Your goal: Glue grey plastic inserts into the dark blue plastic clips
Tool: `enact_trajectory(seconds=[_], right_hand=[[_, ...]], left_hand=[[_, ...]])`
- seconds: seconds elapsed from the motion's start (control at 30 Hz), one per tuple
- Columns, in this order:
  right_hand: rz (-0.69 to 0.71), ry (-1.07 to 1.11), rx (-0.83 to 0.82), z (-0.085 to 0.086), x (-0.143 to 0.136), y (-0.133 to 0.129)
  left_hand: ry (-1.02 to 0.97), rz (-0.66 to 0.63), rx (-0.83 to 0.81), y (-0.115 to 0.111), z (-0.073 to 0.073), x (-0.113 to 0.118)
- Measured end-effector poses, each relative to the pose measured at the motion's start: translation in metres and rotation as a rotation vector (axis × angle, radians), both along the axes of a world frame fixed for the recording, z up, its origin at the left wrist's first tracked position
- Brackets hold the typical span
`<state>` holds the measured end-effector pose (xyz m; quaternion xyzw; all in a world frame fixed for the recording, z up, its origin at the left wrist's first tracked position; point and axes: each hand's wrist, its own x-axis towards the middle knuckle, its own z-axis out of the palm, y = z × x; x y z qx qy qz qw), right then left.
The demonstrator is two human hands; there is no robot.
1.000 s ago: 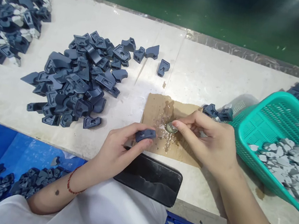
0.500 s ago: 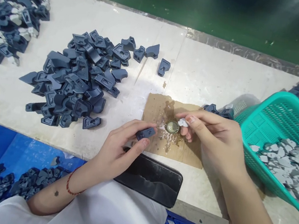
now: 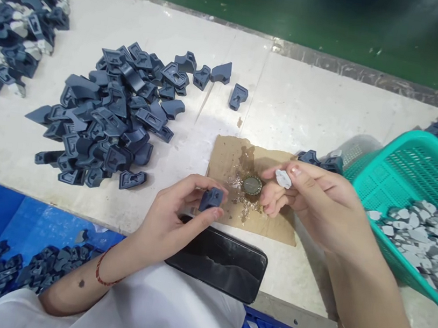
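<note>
My left hand (image 3: 180,205) grips a dark blue-grey plastic piece (image 3: 210,200) between thumb and fingers, at the left edge of a brown cardboard sheet (image 3: 275,229). Pinched in my right hand (image 3: 315,199) is a small light-grey piece (image 3: 282,179), held above the cardboard's right side. Between the two hands a round bottle cap (image 3: 252,185) sits on the cardboard, with wet, glistening splashes around it. A black phone (image 3: 221,265) lies just below my left hand, near the table's front edge.
A big pile of dark plastic pieces (image 3: 107,116) covers the table's left middle. Another pile mixed with light pieces (image 3: 21,33) is farther left. A green basket (image 3: 387,155) of light-grey pieces stands right. Below the table is a blue bin (image 3: 32,214).
The dark piece has turned in my left hand, showing another face. My right hand has moved slightly right, away from the cap, and tilted the light-grey piece so its flat face shows.
</note>
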<state>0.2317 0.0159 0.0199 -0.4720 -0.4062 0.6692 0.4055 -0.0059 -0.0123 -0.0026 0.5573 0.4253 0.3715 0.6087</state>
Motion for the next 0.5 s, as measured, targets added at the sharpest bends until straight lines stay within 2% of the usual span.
enact_trajectory(seconds=[0.17, 0.27, 0.4, 0.5], right_hand=[[0.009, -0.059, 0.053, -0.002, 0.0, -0.001], [-0.065, -0.218, 0.215, -0.004, -0.001, -0.003], [-0.145, -0.549, 0.488, -0.008, -0.001, -0.007], [-0.125, -0.643, 0.544, -0.011, -0.001, -0.009]], left_hand=[[0.011, 0.007, -0.034, -0.001, 0.002, 0.001], [0.063, 0.014, 0.001, 0.0, 0.002, 0.0], [0.112, -0.001, 0.104, 0.002, 0.001, -0.001], [0.104, -0.013, 0.128, 0.002, 0.001, -0.002]])
